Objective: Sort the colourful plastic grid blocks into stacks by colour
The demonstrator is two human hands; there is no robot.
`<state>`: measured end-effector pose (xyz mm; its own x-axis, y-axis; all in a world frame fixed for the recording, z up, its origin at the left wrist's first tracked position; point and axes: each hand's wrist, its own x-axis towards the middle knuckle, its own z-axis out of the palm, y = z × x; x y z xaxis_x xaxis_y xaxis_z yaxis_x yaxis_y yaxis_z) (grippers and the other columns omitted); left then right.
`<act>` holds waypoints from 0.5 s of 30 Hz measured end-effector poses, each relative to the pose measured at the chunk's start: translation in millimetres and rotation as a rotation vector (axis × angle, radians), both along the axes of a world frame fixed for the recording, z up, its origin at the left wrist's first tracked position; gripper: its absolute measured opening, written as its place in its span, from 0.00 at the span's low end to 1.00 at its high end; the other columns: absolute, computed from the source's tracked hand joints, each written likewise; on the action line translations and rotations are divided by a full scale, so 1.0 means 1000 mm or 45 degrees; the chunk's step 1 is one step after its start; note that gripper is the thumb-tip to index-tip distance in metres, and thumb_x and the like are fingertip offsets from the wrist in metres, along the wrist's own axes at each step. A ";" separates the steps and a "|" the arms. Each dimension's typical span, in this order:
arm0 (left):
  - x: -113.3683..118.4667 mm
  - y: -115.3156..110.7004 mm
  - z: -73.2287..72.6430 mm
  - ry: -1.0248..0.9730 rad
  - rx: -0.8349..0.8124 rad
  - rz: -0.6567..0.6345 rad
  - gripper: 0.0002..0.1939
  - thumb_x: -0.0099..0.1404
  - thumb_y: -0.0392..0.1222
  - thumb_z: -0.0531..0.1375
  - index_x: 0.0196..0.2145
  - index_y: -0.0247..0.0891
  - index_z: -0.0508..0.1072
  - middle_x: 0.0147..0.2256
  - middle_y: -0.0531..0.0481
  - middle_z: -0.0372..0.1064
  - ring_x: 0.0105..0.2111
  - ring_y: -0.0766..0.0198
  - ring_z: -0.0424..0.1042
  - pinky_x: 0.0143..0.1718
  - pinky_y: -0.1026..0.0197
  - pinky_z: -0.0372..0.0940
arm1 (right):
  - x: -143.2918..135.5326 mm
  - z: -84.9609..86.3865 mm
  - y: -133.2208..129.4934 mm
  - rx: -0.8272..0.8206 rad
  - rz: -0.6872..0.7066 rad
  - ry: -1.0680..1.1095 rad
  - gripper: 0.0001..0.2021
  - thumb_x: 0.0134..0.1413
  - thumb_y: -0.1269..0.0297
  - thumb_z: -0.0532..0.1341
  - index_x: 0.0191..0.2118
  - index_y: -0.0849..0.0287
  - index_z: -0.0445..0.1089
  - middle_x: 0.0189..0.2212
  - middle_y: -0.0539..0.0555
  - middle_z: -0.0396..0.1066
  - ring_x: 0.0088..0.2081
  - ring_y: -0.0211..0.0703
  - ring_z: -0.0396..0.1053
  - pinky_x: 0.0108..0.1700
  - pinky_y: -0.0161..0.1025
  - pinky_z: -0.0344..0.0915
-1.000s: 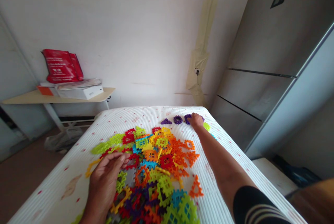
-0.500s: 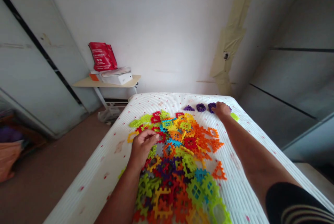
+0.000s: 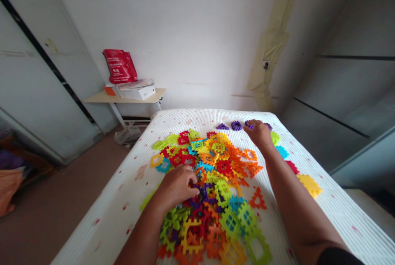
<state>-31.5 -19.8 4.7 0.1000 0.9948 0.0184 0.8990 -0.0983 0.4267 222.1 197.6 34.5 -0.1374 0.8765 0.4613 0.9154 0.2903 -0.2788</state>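
Observation:
A heap of bright plastic interlocking building pieces (image 3: 216, 162) lies down the middle of the white cover. My left hand (image 3: 179, 184) is low over the heap's left side, thumb and fingers parted and bent above purple pieces (image 3: 197, 199). At the far edge, my right hand (image 3: 261, 135) is by a row of purple pieces, its fingers parted around or just in front of one purple piece (image 3: 249, 124) and partly hiding it. To its left are a round-looking purple piece (image 3: 236, 125) and a purple triangle (image 3: 222, 126).
Down the right side lie green (image 3: 275, 138), blue (image 3: 282, 152), red (image 3: 292, 167) and yellow pieces (image 3: 310, 185). A small table (image 3: 98, 97) with a red bag (image 3: 119, 66) and a white box (image 3: 140, 92) stands by the back wall. Grey cabinets flank both sides.
My left hand has moved down and right, from the heap's upper left to the purple pieces. My right hand has shifted slightly left and nearer. More pieces along the right side now show.

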 end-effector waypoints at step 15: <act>-0.005 0.003 0.000 -0.716 -0.041 0.152 0.05 0.52 0.42 0.57 0.24 0.38 0.67 0.20 0.57 0.62 0.22 0.68 0.59 0.24 0.67 0.52 | 0.006 0.010 -0.009 -0.153 -0.019 -0.021 0.14 0.52 0.59 0.56 0.38 0.59 0.74 0.35 0.57 0.76 0.36 0.45 0.72 0.33 0.34 0.57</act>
